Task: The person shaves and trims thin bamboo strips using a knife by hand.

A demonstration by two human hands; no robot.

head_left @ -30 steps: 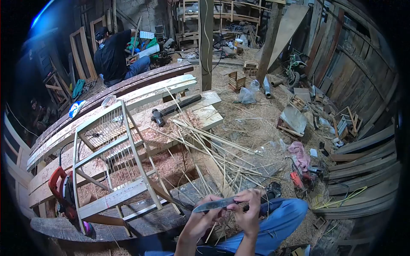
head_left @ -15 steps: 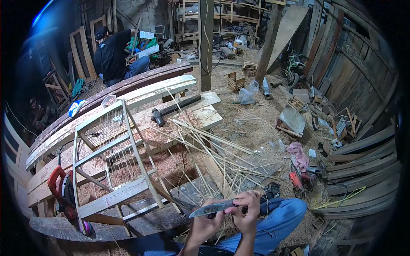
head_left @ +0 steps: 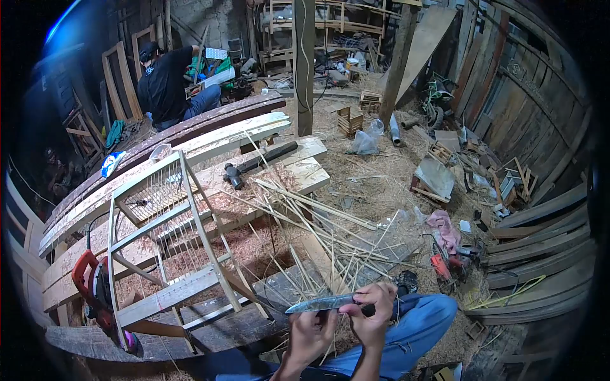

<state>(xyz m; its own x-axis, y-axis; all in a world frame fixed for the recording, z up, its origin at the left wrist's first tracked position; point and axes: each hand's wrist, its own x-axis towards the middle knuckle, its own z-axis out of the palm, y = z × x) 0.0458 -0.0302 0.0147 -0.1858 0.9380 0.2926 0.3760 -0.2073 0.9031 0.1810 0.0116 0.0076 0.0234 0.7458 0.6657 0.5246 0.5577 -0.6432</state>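
Observation:
My right hand (head_left: pixel 373 312) is closed around the dark handle of a knife (head_left: pixel 316 305), whose broad grey blade points left. Beneath the blade, my left hand (head_left: pixel 308 335) has its fingers curled together; what they hold is hidden by the blade and fingers. A thin pale stick (head_left: pixel 386 230) slants up beyond my hands, and I cannot tell whether it reaches my left hand. In front of the hands lies a loose pile of thin wooden sticks (head_left: pixel 318 232). To the left, a wooden frame with thin upright rods (head_left: pixel 168 289) leans over the planks.
A hammer (head_left: pixel 234 174) rests on shaving-strewn planks (head_left: pixel 311 174). A red power tool (head_left: pixel 94 286) stands at the left. A post (head_left: pixel 304 76) rises beyond. Another person (head_left: pixel 168 86) sits at the back left. A pink cloth (head_left: pixel 443 227) and red tool (head_left: pixel 440 267) lie right.
Both hands and the knife have shifted slightly right, and the blade lies more level. A thin stick now shows slanting upward above the pile at the right.

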